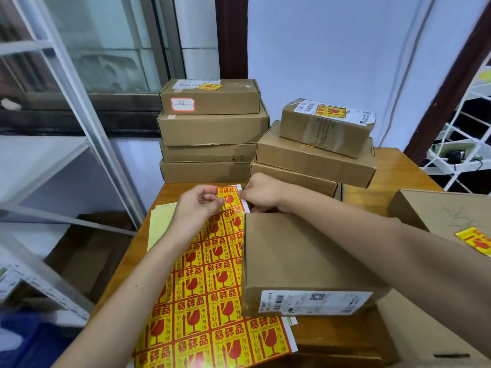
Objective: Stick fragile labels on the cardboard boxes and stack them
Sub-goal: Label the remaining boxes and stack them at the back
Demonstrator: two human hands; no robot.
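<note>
A yellow-and-red sheet of fragile labels (212,296) lies on the wooden table (403,166) in front of me. My left hand (198,205) pinches the far corner label (228,195) of the sheet. My right hand (261,192) has curled fingers at the sheet's white far edge, beside that label. A plain cardboard box (300,258) with a white shipping label on its near side sits to the right of the sheet, under my right forearm. Two stacks of boxes stand at the back: the left stack (212,128) and the right stack (318,152), each topped by a labelled box.
A large box (441,213) carrying a fragile label (475,240) sits at the right edge. Pale yellow backing paper (162,224) lies left of the sheet. A metal shelf frame (87,123) stands to the left, a white wire rack (462,144) to the right.
</note>
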